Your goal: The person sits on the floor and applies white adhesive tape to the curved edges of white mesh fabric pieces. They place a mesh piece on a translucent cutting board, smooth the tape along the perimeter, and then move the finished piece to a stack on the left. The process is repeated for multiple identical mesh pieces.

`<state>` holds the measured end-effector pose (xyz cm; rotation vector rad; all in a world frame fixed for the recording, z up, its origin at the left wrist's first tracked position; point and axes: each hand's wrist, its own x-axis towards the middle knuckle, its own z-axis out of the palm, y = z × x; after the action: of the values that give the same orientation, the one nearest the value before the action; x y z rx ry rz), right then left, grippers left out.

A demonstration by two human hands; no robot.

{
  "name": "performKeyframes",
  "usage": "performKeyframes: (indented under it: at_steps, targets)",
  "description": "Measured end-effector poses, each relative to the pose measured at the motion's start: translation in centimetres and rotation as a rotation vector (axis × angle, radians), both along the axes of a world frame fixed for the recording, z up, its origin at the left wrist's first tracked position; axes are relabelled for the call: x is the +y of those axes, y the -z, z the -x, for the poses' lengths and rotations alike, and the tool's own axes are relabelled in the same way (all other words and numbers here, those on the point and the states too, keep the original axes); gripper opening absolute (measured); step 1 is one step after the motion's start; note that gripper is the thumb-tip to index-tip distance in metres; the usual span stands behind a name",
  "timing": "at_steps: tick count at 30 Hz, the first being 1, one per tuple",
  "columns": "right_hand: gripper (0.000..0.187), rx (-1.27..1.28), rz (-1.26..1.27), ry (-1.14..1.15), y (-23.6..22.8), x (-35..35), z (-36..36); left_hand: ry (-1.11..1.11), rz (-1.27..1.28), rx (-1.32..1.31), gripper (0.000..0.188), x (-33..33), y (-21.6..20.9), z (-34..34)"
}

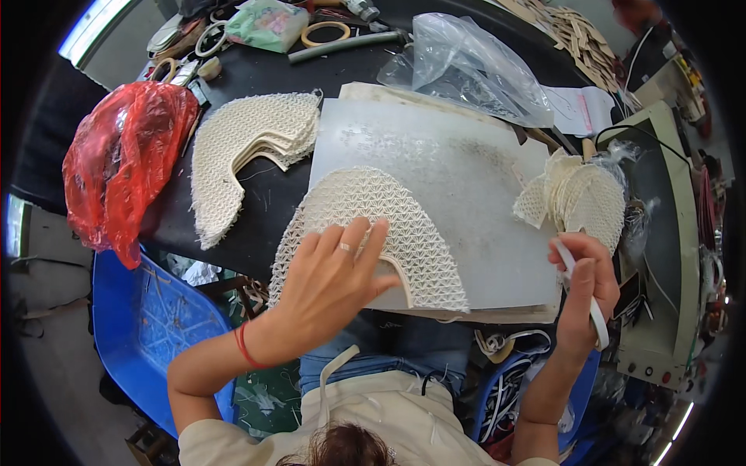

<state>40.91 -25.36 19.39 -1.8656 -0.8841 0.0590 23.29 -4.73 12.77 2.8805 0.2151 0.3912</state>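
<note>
A cream woven, horseshoe-shaped shoe-upper piece lies near the front edge of a translucent white board. My left hand rests flat over its middle, fingers stretched out and thumb apart. Off the board's right front corner, my right hand is closed round a narrow white strip, perhaps a thin roll of tape seen edge-on. Just beyond that hand sit several small cream woven pieces, fanned in a pile. A stack of curved cream woven pieces lies left of the board.
A red plastic bag sits at the left table edge, above a blue plastic chair or bin. Clear plastic, a grey rod and a tape ring lie at the back. A grey-green machine stands at right.
</note>
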Motion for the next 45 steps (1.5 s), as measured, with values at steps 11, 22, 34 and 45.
performKeyframes:
  at_steps: [11,22,34,45]
  targets:
    - [0.046,0.466,0.396,-0.323,3.4,3.6,3.1,0.136,0.063,0.017,0.08,-3.7,2.5,0.9]
    - [0.032,0.377,0.473,-0.379,4.6,3.8,3.0,0.234,0.147,-0.034,0.065,-2.9,2.9,1.4]
    - [0.02,0.454,0.471,-0.222,3.2,1.1,0.3,0.334,-0.095,-0.052,0.05,-3.8,4.0,1.6]
    - [0.01,-0.267,0.626,-0.146,4.6,1.1,2.7,0.183,-0.157,-0.138,0.053,-5.6,5.0,0.7]
